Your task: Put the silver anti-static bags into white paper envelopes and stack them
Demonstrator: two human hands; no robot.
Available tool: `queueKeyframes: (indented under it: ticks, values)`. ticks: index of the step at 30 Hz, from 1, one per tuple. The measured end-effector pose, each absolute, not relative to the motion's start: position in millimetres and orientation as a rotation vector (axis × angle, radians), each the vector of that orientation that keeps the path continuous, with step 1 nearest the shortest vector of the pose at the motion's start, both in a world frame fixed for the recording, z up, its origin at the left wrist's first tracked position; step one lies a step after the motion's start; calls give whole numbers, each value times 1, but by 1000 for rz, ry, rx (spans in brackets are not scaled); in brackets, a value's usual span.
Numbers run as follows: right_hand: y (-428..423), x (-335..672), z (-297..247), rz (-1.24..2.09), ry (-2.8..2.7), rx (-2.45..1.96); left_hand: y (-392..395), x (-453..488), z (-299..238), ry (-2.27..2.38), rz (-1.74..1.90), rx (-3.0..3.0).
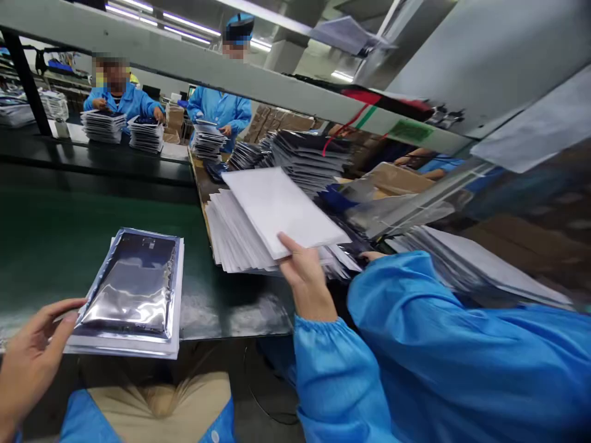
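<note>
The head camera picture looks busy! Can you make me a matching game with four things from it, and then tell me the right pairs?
Things:
1. Silver pouch
2. Table top
3. Right sleeve
4. Flat white piece

Places and colours:
A. Bright blue
B. With the right hand, its thumb on top
C. Dark green
D. On top of something white, next to the fingers of the left hand

Right pairs: 1-D, 2-C, 3-A, 4-B.
</note>
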State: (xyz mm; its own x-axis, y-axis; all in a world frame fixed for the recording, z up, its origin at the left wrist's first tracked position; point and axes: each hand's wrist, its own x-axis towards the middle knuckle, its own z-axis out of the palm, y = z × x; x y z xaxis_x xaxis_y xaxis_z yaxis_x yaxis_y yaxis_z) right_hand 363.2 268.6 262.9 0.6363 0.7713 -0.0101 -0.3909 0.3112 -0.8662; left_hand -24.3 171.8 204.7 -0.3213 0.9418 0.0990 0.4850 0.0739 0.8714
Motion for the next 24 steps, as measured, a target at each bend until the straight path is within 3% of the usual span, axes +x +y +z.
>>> queueKeyframes:
  ticks: [3, 7, 10, 12, 15, 20, 24]
  values:
    - [273, 378, 257, 933, -421, -1013, 192, -28, 197, 1823, 975, 1485]
    - [217, 367, 250, 1097, -462, -1007, 213, -44, 179, 1902, 895, 1609]
    - [168, 330, 223, 892, -569, -1068, 221, -50, 170, 1856, 842, 1617]
    - [152, 299, 196, 976, -846, -1195, 224, -52, 166, 1806, 851, 1610]
    - [162, 256, 162, 1218, -1143, -1262, 226, -50, 168, 1828, 927, 1592]
    - [202, 227, 136, 1270, -1100, -1242, 226, -35, 196, 1781, 1041, 1439]
    - [212, 224, 133, 1359, -1031, -1212, 228, -23, 217, 1402, 822, 1140]
